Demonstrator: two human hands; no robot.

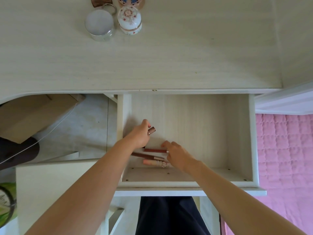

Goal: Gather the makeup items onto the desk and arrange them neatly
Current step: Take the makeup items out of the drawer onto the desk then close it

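Note:
An open white drawer [237,133] is pulled out below the desk [169,61]. Inside it, my left hand [139,134] grips a brown lipstick tube [151,130]. My right hand [176,154] reaches down to a reddish-brown tube [155,150] and touches its right end; whether the fingers grip it is hidden. Just nearer me lie a long brown pencil-like tube [145,155] and a pale pink tube [155,162], at the drawer's front left. On the desk's far side stand a round white-lidded jar [100,24] and a white patterned egg-shaped box [129,19].
More small items [131,1] sit at the desk's far edge, cut off by the frame. A pink quilted bedcover [284,150] lies to the right. A cardboard box [33,114] and a white cable [55,122] are on the floor under the desk at left.

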